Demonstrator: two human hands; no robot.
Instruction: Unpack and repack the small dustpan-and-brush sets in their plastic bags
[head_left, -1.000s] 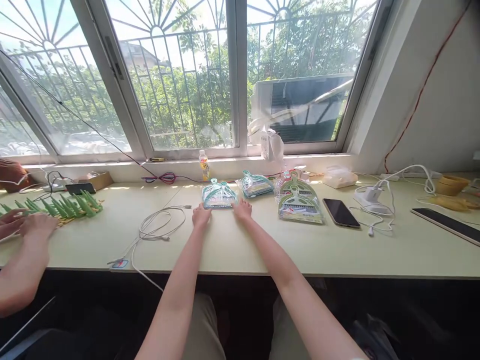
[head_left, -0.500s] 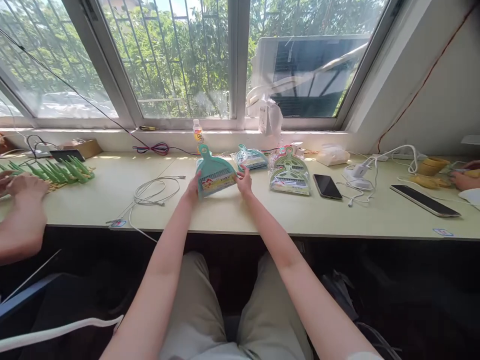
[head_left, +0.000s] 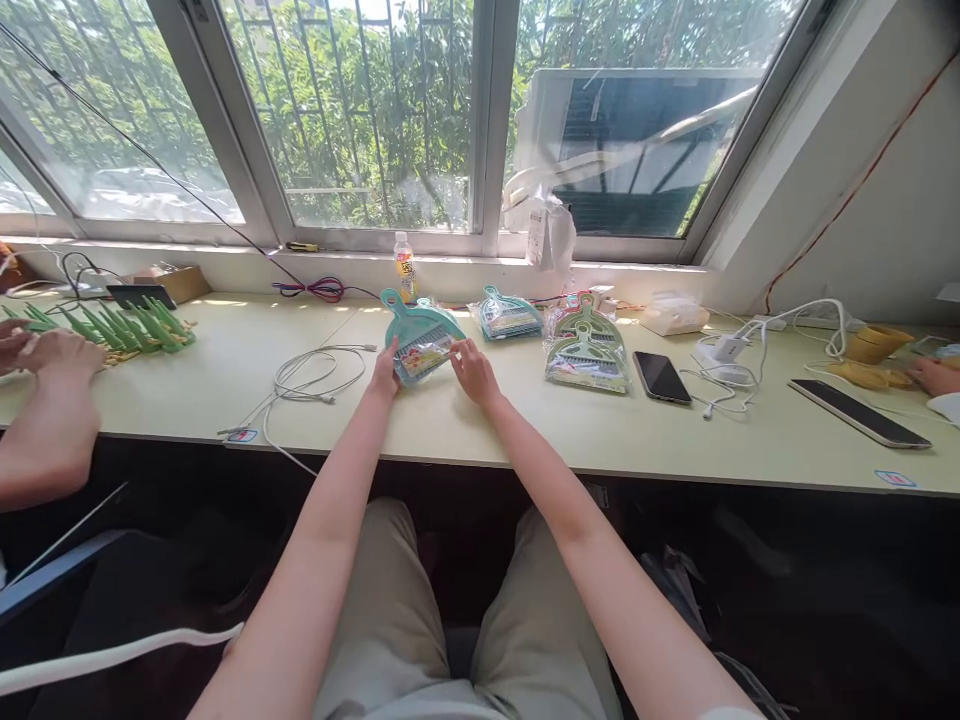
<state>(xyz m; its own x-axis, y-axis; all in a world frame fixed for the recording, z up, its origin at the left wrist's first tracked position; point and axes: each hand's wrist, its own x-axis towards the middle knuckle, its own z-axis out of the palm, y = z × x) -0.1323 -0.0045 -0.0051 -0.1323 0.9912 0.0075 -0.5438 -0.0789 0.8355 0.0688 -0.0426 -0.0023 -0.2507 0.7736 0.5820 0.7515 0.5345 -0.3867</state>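
Observation:
A teal dustpan [head_left: 420,325] with a brush and a printed label, in clear wrapping, is tilted up above the table in front of me. My left hand [head_left: 385,372] grips its left edge. At its lower right edge, my right hand [head_left: 474,370] has its fingers closed on the wrapping. Behind and to the right lies another wrapped teal dustpan set [head_left: 510,315]. Further right, wrapped green dustpan sets [head_left: 587,360] overlap, with a red-edged one [head_left: 586,305] behind.
A white cable [head_left: 307,385] lies coiled left of my hands. Two phones, one a black phone [head_left: 660,378], and a white charger [head_left: 726,355] are on the right. A bottle [head_left: 405,268] stands by the window. Other people's hands work at both sides, the left one [head_left: 64,355] near green items.
The teal dustpan has turned and tilted to the left. My right hand has shifted left and lower along its edge, now pinching the wrapping. The camera view has shifted slightly.

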